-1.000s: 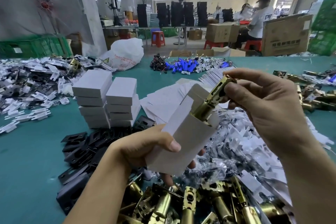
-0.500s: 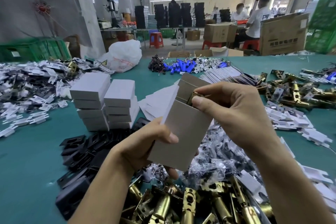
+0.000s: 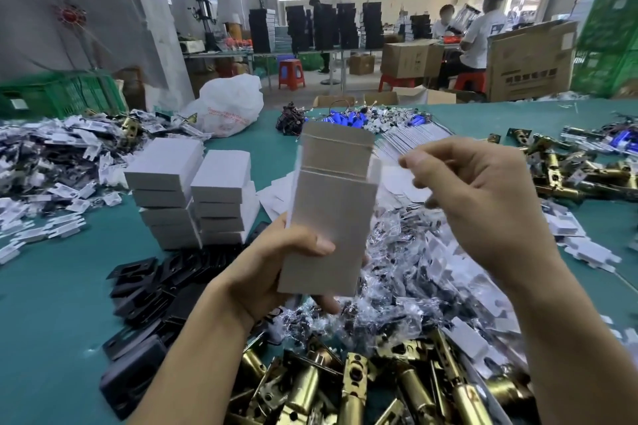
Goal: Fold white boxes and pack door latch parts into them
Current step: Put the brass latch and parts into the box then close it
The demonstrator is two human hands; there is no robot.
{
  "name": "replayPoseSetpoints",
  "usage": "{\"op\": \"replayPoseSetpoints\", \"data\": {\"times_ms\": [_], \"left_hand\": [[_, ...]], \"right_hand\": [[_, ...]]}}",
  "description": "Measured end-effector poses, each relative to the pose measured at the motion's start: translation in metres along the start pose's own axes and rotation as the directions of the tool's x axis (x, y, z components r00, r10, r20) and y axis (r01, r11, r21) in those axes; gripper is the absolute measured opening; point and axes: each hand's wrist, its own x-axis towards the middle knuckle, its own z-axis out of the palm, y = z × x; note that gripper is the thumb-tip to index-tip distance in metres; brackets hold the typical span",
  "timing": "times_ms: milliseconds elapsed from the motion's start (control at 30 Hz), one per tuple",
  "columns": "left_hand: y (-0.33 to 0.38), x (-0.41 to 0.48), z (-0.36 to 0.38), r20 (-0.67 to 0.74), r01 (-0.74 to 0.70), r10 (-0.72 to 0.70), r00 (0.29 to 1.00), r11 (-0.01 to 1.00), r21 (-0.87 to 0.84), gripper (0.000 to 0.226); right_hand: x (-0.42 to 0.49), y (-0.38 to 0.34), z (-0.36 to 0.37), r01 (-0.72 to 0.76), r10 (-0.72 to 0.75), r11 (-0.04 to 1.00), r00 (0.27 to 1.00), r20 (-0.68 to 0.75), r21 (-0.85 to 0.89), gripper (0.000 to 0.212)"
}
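Closing stage for box (image 3: 331, 210), by the look of it. Clamped upright in left grip (image 3: 266, 276), thumb across the front face, fingers behind, above the bagged parts (image 3: 407, 286) toward the near edge of the tabletop (image 3: 51, 304). Top flap up and unfolded, small side tabs sticking out. Contents hidden, so cannot tell what is packed.

Right grip (image 3: 483, 203) just beside the flap's right side and apart from it, fingers loosely curled and blurred, nothing seen in them.

Next, probably: press the side tabs inward, bend the flap over along its crease, and tuck the tongue behind the front wall. Calls for a firm left grip without crushing the thin card. After that, likely onto the closed boxes (image 3: 165, 176) stacked left of centre. Brass latches (image 3: 352, 383) heaped at the near edge for another round.
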Motion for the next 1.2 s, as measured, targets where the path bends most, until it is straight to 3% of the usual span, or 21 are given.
{"op": "replayPoseSetpoints", "data": {"times_ms": [100, 200, 267, 400, 533, 633, 767, 800, 867, 933, 1100, 1200], "left_hand": [[0.001, 0.001, -0.001, 0.022, -0.202, 0.209, 0.978, 0.965, -0.169, 0.055], [0.003, 0.001, -0.001, -0.057, -0.376, 0.373, 0.926, 0.898, -0.230, 0.050], [0.001, 0.002, -0.002, -0.170, -0.403, 0.373, 0.912, 0.892, -0.204, 0.053], [-0.003, 0.006, 0.000, -0.251, -0.399, 0.365, 0.897, 0.912, -0.100, 0.046], [-0.007, 0.009, 0.005, -0.290, -0.371, 0.355, 0.889, 0.929, 0.000, 0.046], [-0.006, 0.007, 0.007, -0.324, -0.427, 0.390, 0.862, 0.903, -0.050, 0.050], [-0.002, 0.004, 0.010, -0.389, -0.523, 0.463, 0.797, 0.850, -0.061, 0.032], [-0.001, 0.004, 0.012, -0.401, -0.526, 0.463, 0.791, 0.848, -0.058, 0.036], [0.000, 0.006, 0.011, -0.412, -0.516, 0.452, 0.791, 0.855, -0.053, 0.067], [-0.001, 0.007, 0.009, -0.421, -0.509, 0.451, 0.787, 0.860, -0.032, 0.077], [-0.004, 0.008, 0.004, -0.383, -0.450, 0.449, 0.807, 0.888, 0.092, 0.060], [-0.007, 0.011, 0.004, -0.371, -0.400, 0.443, 0.816, 0.897, 0.190, 0.042]], "right_hand": [[0.002, 0.018, -0.006, -0.161, 0.170, 0.978, 0.983, 0.062, -0.133, 0.010], [0.000, 0.048, -0.013, -0.273, 0.420, 0.820, 0.884, 0.206, -0.503, 0.020], [-0.001, 0.068, -0.024, -0.351, 0.517, 0.717, 0.847, 0.122, -0.602, 0.031], [0.002, 0.095, -0.046, -0.447, 0.493, 0.568, 0.857, -0.150, -0.691, 0.047], [0.004, 0.112, -0.039, -0.412, 0.587, 0.477, 0.807, -0.068, -0.776, 0.054], [0.005, 0.118, -0.030, -0.357, 0.566, 0.462, 0.824, -0.041, -0.812, 0.044], [0.012, 0.122, -0.024, -0.325, 0.542, 0.435, 0.839, -0.044, -0.840, 0.049], [0.015, 0.124, -0.023, -0.326, 0.554, 0.417, 0.831, -0.047, -0.849, 0.048], [0.021, 0.127, -0.020, -0.358, 0.596, 0.387, 0.800, -0.065, -0.850, 0.040], [0.025, 0.130, -0.018, -0.379, 0.633, 0.366, 0.771, -0.071, -0.850, 0.037], [0.026, 0.136, -0.017, -0.398, 0.631, 0.331, 0.767, -0.112, -0.856, 0.035], [0.023, 0.136, -0.019, -0.405, 0.599, 0.340, 0.789, -0.137, -0.848, 0.046]]}}
